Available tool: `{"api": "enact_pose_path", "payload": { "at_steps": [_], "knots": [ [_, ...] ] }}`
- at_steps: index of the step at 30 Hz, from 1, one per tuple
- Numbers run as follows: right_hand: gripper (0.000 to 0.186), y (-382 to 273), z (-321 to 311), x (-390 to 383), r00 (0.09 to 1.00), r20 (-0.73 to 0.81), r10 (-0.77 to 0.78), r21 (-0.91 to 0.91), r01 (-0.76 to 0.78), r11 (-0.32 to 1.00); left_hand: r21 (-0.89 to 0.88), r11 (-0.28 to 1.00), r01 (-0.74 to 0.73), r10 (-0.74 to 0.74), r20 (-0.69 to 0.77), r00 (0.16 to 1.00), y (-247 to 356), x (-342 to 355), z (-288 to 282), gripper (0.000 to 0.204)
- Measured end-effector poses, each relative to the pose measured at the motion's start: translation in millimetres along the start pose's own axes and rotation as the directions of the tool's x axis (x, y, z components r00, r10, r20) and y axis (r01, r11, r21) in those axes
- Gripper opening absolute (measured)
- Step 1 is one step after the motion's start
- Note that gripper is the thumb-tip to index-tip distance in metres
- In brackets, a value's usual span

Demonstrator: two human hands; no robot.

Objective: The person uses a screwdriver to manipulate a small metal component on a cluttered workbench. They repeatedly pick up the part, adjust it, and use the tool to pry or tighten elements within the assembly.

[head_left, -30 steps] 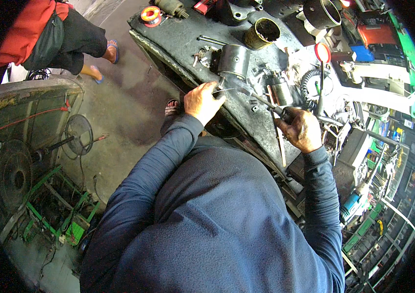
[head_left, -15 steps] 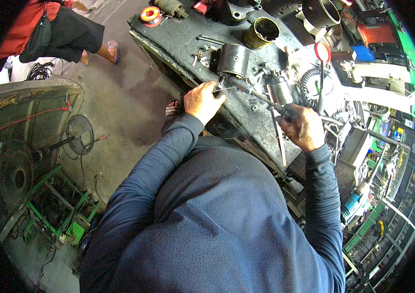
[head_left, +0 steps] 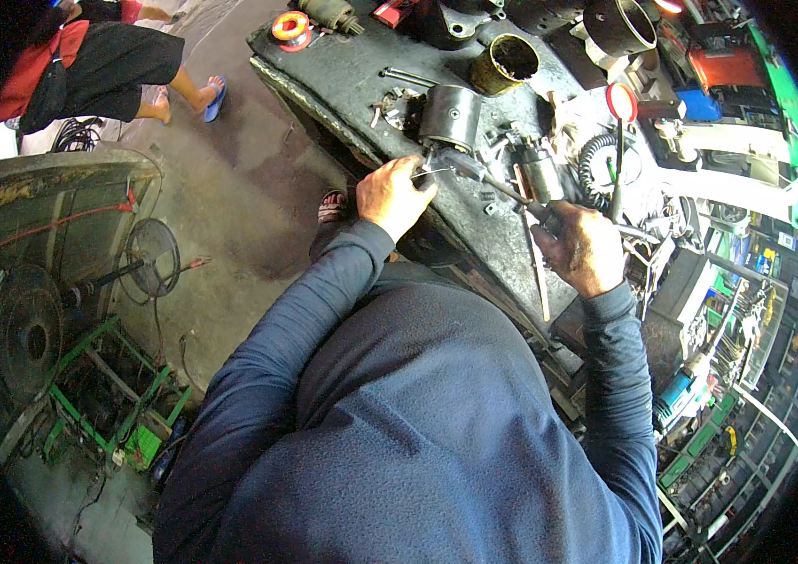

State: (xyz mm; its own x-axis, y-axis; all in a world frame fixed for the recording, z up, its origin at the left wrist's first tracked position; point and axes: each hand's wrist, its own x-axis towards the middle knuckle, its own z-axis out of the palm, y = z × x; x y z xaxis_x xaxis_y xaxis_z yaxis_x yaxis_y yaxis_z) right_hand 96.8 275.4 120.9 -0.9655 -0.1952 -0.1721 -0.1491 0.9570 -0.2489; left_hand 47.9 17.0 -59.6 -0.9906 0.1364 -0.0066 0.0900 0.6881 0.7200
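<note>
a dark-handled tool slants leftward, its slim shaft ending in a chunky gray head near a thin, pale wire and a smooth metal cylinder.

White glare washes out the bench's right side; lower left is dim, edges bend into black.

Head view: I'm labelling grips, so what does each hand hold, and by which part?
The right hand holds a long-shafted tool by its dark handle. The left hand seems to pinch a thin strand; where along it is hidden.
</note>
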Motion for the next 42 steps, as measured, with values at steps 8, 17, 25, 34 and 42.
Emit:
{"api": "enact_pose_path", "payload": {
  "at_steps": [8, 17, 25, 34, 42],
  "knots": [
    [0.029, -13, -3, 2, 0.998, -0.013, 0.056, -0.129, -0.058, 0.99, -0.035, 0.993, -0.114, 0.113, -0.037, 0.993, -7, -2, 0, 0.045],
    [0.026, -11, -3, 2, 0.998, -0.006, 0.055, -0.05, -0.055, 0.997, -0.052, 0.992, -0.113, 0.111, -0.046, 0.993, -3, -2, 1, 0.043],
    [0.028, -7, -1, 2, 0.994, 0.045, 0.1, -0.052, -0.098, 0.994, -0.057, 0.994, -0.089, 0.087, -0.035, 0.996, -7, -2, 5, 0.045],
    [0.027, -13, -4, 3, 0.998, 0.012, 0.069, -0.076, -0.067, 0.995, -0.053, 0.996, -0.065, 0.062, -0.045, 0.997, -5, -2, 8, 0.044],
    [0.029, -5, 1, 7, 0.935, 0.243, 0.258, 0.026, -0.272, 0.962, -0.08, 0.995, -0.063, 0.059, -0.055, 0.997, -2, -1, 5, 0.043]
  ]
}}
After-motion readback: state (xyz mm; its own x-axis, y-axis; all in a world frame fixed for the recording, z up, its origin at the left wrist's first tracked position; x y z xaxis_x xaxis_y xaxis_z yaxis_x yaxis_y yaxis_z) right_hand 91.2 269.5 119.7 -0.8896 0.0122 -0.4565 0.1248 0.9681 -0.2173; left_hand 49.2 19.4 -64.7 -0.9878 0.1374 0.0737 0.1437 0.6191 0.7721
